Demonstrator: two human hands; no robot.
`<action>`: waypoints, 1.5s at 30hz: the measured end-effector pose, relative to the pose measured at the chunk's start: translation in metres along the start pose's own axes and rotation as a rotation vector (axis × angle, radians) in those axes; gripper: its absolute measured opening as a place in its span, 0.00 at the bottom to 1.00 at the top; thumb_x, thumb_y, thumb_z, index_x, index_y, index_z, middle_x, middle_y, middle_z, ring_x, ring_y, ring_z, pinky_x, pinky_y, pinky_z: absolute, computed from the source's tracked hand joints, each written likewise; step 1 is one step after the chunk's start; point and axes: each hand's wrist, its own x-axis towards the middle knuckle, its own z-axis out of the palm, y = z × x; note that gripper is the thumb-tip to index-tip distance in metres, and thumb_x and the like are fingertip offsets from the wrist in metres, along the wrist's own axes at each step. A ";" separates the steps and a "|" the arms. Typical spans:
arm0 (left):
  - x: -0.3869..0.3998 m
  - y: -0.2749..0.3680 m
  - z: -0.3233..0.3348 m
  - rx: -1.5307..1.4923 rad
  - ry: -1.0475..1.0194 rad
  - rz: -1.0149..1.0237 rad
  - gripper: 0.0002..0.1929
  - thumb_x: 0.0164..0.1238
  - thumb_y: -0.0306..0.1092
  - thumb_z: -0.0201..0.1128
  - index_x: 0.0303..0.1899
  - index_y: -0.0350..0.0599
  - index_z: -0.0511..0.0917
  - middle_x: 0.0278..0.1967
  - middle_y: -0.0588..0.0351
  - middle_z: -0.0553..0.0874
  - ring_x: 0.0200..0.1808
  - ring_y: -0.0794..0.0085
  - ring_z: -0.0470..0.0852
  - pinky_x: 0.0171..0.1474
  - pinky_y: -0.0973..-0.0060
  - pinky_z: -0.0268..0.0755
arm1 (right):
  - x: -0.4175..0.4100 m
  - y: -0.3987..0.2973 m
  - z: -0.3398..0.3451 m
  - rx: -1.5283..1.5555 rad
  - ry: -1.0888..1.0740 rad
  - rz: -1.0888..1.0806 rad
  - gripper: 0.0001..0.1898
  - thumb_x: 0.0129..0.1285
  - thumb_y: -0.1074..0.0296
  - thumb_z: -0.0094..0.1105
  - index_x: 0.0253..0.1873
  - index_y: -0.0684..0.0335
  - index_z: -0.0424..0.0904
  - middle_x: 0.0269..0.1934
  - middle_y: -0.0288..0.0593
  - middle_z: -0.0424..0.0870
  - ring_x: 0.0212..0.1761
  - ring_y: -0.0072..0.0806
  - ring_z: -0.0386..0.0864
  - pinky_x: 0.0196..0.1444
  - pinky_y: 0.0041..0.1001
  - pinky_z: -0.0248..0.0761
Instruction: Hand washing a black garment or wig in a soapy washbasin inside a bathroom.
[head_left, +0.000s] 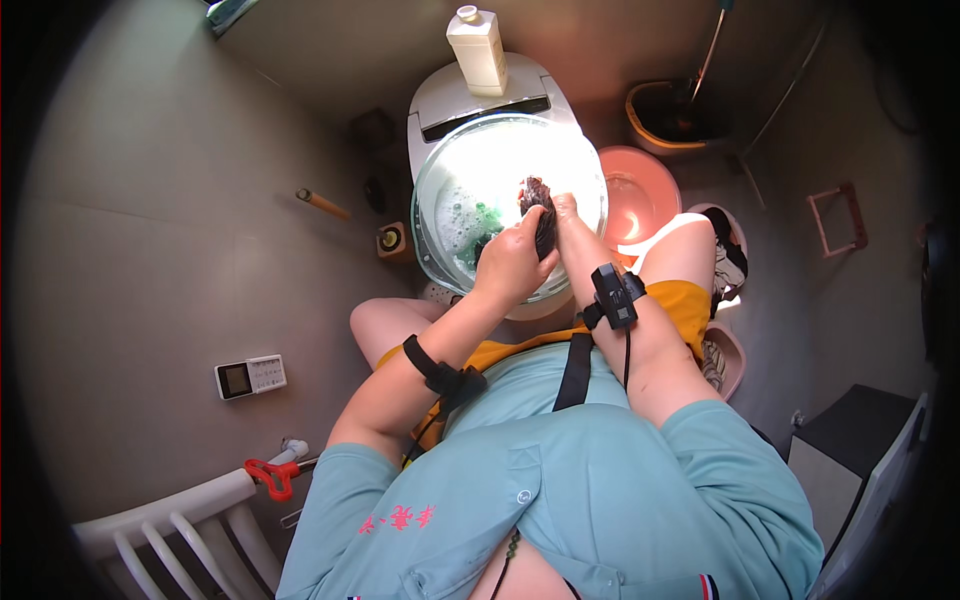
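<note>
Dark wet cloth (545, 232) is bunched up over a clear basin (421, 251) that stands on the toilet. My left hand (510, 259) is closed around the cloth's lower part. Beside the cloth's upper part is my right hand (566, 206), touching or nearly touching it; strong glare hides part of its fingers, so its grip cannot be told. Foam and green-tinted water (465, 217) show in the basin's left half, with a dark piece low in the water. The basin's right half is washed out by bright light.
Behind the basin, a white bottle (480, 56) stands on the toilet tank (525, 75). To the right are a pink basin (664, 176), a mop bucket (645, 135) and containers with cloth (731, 262). A toilet brush holder (391, 241) stands left; a radiator (172, 506) is at lower left.
</note>
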 end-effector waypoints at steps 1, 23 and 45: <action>0.002 0.002 0.003 0.000 -0.002 -0.001 0.28 0.55 0.38 0.66 0.58 0.40 0.70 0.32 0.37 0.84 0.34 0.45 0.84 0.38 0.57 0.77 | 0.000 0.003 -0.002 -0.006 0.008 -0.002 0.13 0.67 0.67 0.39 0.42 0.67 0.76 0.35 0.50 0.80 0.37 0.42 0.81 0.43 0.38 0.79; 0.042 -0.109 0.036 0.179 0.277 -0.295 0.22 0.61 0.47 0.66 0.43 0.34 0.76 0.29 0.42 0.85 0.26 0.53 0.85 0.32 0.61 0.76 | 0.012 -0.011 -0.002 -0.914 0.103 -0.270 0.15 0.65 0.64 0.42 0.44 0.70 0.75 0.41 0.54 0.79 0.42 0.43 0.79 0.46 0.40 0.76; 0.019 -0.156 0.078 0.790 -0.296 -0.197 0.19 0.70 0.37 0.51 0.60 0.47 0.67 0.49 0.42 0.77 0.42 0.50 0.83 0.40 0.59 0.79 | 0.023 0.009 -0.052 -2.115 -0.242 -0.886 0.25 0.62 0.60 0.51 0.65 0.56 0.71 0.62 0.53 0.73 0.71 0.44 0.61 0.73 0.44 0.46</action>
